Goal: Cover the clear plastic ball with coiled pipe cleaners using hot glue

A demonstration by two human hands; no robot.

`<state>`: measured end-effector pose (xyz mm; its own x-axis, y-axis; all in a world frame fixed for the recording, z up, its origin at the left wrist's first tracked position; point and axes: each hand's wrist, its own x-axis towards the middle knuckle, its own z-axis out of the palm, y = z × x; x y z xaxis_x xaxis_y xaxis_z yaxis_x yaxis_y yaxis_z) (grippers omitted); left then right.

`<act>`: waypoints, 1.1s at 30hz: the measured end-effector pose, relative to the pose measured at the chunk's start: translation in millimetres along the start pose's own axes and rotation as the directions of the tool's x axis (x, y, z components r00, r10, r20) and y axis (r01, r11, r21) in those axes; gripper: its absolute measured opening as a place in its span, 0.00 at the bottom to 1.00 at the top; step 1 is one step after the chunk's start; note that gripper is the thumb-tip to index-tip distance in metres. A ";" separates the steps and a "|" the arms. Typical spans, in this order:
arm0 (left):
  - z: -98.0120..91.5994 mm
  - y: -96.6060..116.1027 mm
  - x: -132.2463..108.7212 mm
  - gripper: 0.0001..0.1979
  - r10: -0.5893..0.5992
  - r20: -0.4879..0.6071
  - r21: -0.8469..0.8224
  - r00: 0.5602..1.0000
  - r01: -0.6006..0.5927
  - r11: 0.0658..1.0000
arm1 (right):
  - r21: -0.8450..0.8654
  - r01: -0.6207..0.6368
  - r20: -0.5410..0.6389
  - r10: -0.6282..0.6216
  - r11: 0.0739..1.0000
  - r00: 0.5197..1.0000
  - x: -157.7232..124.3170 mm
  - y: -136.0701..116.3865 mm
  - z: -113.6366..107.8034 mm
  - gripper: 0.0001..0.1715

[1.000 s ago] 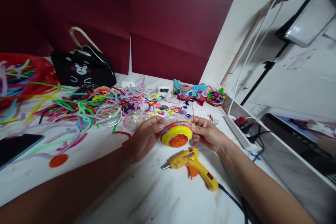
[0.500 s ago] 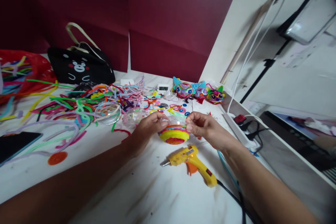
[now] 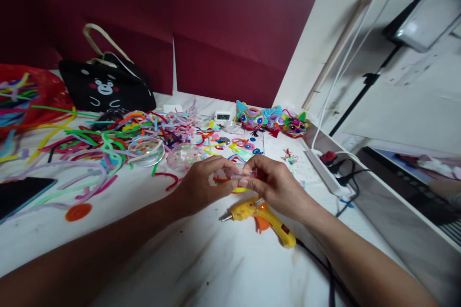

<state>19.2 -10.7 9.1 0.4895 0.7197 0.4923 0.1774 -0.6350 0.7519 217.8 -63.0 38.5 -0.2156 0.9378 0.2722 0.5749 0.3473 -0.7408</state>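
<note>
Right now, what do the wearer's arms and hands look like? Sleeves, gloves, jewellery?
Left hand and right hand are bare: no gloves, no rings seen. Left forearm and right forearm are uncovered to the frame edge; no sleeve, watch or bracelet shows.

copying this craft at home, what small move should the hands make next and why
Probably free the right hand and pick up the glue gun: both hands pinch the wrapped ball, the left hand could steady it, and the gun lies below, light on.

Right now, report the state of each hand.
Left hand: closed, fingers gripping one side of the ball.
Right hand: closed, fingers pinching the other side of the same ball.
</note>
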 end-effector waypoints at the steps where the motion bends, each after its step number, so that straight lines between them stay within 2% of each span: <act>1: 0.6 -0.9 0.1 0.06 -0.003 0.005 -0.014 1.000 0.003 1.000 | -0.011 0.013 0.000 -0.013 1.000 1.000 0.3 -0.4 0.1 0.10; 6: 3.5 -4.8 0.7 0.03 -0.090 -0.020 -0.150 0.996 0.086 0.985 | 0.017 0.079 0.012 -0.079 0.997 0.997 3.7 3.0 -3.2 0.06; 11: 2.9 -7.5 0.3 0.05 -0.176 0.000 -0.235 0.984 0.171 0.957 | -0.004 0.076 -0.011 -0.076 0.997 0.997 5.3 5.1 -7.5 0.08; 14: 2.2 -9.2 0.0 0.05 -0.194 0.020 -0.247 0.981 0.193 0.950 | 0.012 0.061 -0.012 -0.061 0.998 0.998 4.9 5.3 -6.9 0.09; 18: 3.3 -9.0 -0.3 0.05 -0.205 -0.003 -0.241 0.979 0.198 0.950 | 0.032 0.049 -0.017 -0.048 0.998 0.999 4.0 4.3 -2.8 0.08; 24: 4.9 -5.0 1.2 0.07 -0.221 -0.035 -0.178 0.975 0.211 0.961 | -0.020 0.102 -0.028 -0.103 0.995 0.994 3.3 2.6 2.4 0.06; 29: 3.7 -5.3 1.2 0.05 -0.191 -0.053 -0.189 0.980 0.178 0.966 | -0.087 0.182 -0.095 -0.190 0.979 0.977 2.7 1.6 -7.2 0.13; 33: 3.3 -10.3 0.5 0.07 -0.215 -0.067 -0.204 0.974 0.198 0.959 | -0.170 0.202 -0.095 -0.220 0.964 0.971 3.1 1.7 -16.9 0.06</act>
<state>20.4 -4.6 0.2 0.3813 0.8567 0.3475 0.0927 -0.4094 0.9076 231.5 -59.5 48.4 -0.2612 0.8341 0.4858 0.6452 0.5252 -0.5549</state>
